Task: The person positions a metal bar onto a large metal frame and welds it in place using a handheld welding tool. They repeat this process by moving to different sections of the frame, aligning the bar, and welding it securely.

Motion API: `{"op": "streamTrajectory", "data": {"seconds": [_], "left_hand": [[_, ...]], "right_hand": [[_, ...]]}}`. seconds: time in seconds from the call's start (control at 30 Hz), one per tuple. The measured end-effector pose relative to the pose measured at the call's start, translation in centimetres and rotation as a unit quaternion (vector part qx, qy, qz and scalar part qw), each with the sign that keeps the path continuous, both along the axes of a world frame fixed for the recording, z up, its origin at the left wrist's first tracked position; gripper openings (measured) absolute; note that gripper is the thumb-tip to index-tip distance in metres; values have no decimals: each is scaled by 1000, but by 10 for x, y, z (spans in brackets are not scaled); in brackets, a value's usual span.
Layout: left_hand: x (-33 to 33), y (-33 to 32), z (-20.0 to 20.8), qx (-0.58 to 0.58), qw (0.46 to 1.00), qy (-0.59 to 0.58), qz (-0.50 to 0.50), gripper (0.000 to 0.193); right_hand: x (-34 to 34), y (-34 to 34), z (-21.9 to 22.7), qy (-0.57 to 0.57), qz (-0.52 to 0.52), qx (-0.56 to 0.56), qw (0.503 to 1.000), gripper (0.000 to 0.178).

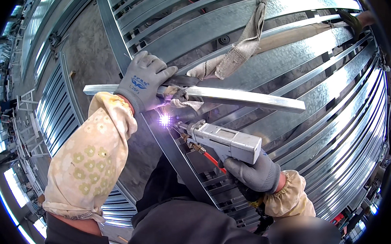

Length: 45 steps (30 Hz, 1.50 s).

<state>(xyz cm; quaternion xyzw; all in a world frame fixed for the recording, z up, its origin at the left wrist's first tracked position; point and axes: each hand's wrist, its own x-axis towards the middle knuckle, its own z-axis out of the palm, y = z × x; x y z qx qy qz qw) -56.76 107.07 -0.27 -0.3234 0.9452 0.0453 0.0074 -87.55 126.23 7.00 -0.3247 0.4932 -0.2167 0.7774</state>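
Observation:
My left hand (143, 81), in a grey work glove, is closed around a straight silver metal bar (250, 98) that lies across the frame. A cloth strip (183, 99) is wrapped on the bar beside my fingers. My right hand (257, 173), gloved alike, grips a boxy silver welding gun (230, 141) from below. The gun's nozzle points left at a bright violet-white spark (164, 120) on the frame's edge rail (169, 149), just under my left hand. A red hose (214, 161) runs from the gun. Glare hides the metal at the spark.
Galvanised slats (268, 77) of the large frame spread to the right. A woven strap (241, 53) lies over them. Another person's gloved hand (353, 24) rests at the far right. A second slatted panel (59, 108) is on the left, over the concrete floor (91, 41).

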Motion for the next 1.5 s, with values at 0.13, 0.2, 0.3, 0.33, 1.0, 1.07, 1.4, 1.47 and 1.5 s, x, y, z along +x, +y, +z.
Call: {"op": "streamTrajectory", "data": {"seconds": [0.13,0.2,0.3,0.33,1.0,1.07,1.4,1.47,1.5], "left_hand": [[0,0,0,-2,1000,4,-2,71],[0,-1,2,3,1000,13,-5,73],[0,-2,4,17,999,27,-8,76],[0,-2,4,17,999,30,-9,77],[6,-7,3,0,995,96,-23,76],[6,-7,6,12,994,108,-27,79],[10,-8,9,36,992,114,-28,91],[9,-8,8,13,990,135,-32,89],[8,-8,8,1,989,145,-33,88]], "right_hand": [[0,-1,2,-5,2,20,1000,46],[-1,0,2,-9,-1,16,1000,46],[-1,1,0,-3,-2,-8,1000,47],[-1,1,0,0,2,-8,1000,47],[-5,8,-5,-3,12,-18,1000,46],[-5,9,-4,2,10,-40,999,47],[-5,9,5,30,21,-34,999,49],[-6,10,4,33,29,-22,999,49],[-7,9,6,31,34,-9,999,49]]}}
